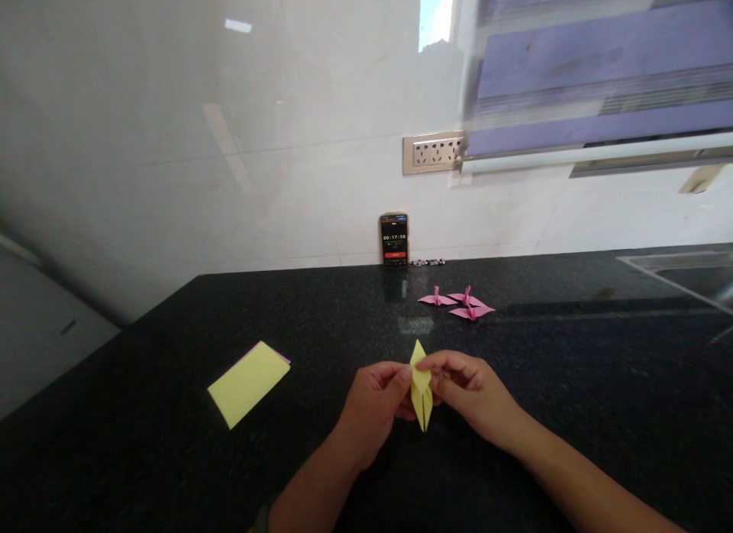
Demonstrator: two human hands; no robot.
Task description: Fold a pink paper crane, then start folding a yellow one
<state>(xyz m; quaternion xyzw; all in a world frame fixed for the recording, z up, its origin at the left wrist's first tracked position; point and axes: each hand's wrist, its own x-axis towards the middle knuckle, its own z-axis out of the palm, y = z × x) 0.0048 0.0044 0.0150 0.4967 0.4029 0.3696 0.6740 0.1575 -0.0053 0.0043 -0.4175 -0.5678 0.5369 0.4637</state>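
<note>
A piece of yellow origami paper [422,382], folded into a narrow diamond with a slit in its lower half, is held upright above the dark counter. My left hand [375,403] pinches its left edge between thumb and fingers. From the other side my right hand [473,392] grips it, the index finger lying across its front and the thumb at the right edge. Some fingertips of both hands are hidden behind the paper. Beyond the hands, three folded pink paper cranes [470,313] rest close together on the counter.
A stack of yellow paper [250,384] with a pink edge showing lies on the black counter [143,441] at left. A phone [395,240] showing a timer leans against the wall, a beaded strap [428,263] beside it. Wall sockets [434,152] and a sink edge [676,282] are at right.
</note>
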